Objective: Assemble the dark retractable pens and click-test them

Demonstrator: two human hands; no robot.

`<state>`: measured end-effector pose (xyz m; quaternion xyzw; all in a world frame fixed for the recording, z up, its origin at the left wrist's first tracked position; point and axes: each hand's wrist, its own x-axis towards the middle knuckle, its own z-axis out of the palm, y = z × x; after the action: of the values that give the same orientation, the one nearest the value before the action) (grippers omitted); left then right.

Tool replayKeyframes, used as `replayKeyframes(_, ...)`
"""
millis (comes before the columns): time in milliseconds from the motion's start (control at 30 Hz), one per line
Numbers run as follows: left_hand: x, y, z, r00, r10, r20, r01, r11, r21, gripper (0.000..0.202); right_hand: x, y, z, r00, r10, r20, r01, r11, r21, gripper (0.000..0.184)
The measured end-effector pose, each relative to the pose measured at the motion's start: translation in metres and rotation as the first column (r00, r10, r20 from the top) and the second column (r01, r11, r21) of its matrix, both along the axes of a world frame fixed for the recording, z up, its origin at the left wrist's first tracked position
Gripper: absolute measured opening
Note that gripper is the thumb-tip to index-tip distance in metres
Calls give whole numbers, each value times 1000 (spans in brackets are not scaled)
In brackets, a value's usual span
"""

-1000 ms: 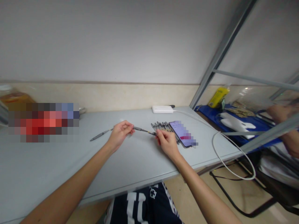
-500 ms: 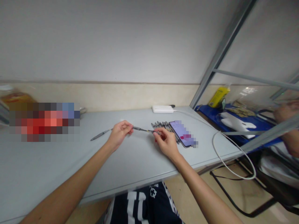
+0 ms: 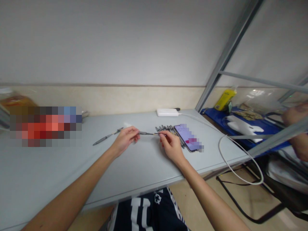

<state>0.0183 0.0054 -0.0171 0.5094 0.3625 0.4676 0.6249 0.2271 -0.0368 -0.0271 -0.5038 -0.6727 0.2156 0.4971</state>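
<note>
My left hand (image 3: 125, 139) pinches one end of a thin grey pen (image 3: 145, 133) just above the desk. Its other end lies between the thumb and fingers of my right hand (image 3: 172, 144). A narrow, lighter section shows near the right fingertips; whether the pen is in two pieces there is too small to tell. Left of my left hand, another grey pen (image 3: 103, 139) rests slanted on the desk. Several pens (image 3: 166, 128) lie in a row behind my right hand, partly hidden by it, beside a phone (image 3: 184, 134) with a lit screen.
On the grey desk (image 3: 134, 170), a white power strip (image 3: 167, 112) sits by the wall, its white cable (image 3: 240, 150) looping over the right edge. A blurred-out red item (image 3: 48, 126) is at left. Beyond a metal frame, a person's arm (image 3: 298, 141) is near a blue table (image 3: 209, 112).
My left hand has moved slightly right with the pen, uncovering more of the pen lying on the desk. My right hand stays nearly in place, its fingers slightly shifted.
</note>
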Motion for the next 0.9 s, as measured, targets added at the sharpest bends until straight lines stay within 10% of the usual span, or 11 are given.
replayKeyframes(400, -3, 1, -3, 972, 120, -204, -68, 967, 245, 24, 0, -3, 6, 998, 56, 6, -55, 996, -72, 28)
replayKeyframes(767, -1, -7, 4, 921, 196, -336, -32, 899, 437, 17, 5, 5, 5, 807, 132, -575, -415, 820, -394, 27)
replayKeyframes(900, -1, -6, 4, 946, 65, -317, 56, 932, 359, 19, 4, 6, 4, 912, 82, -402, -216, 929, -301, 31)
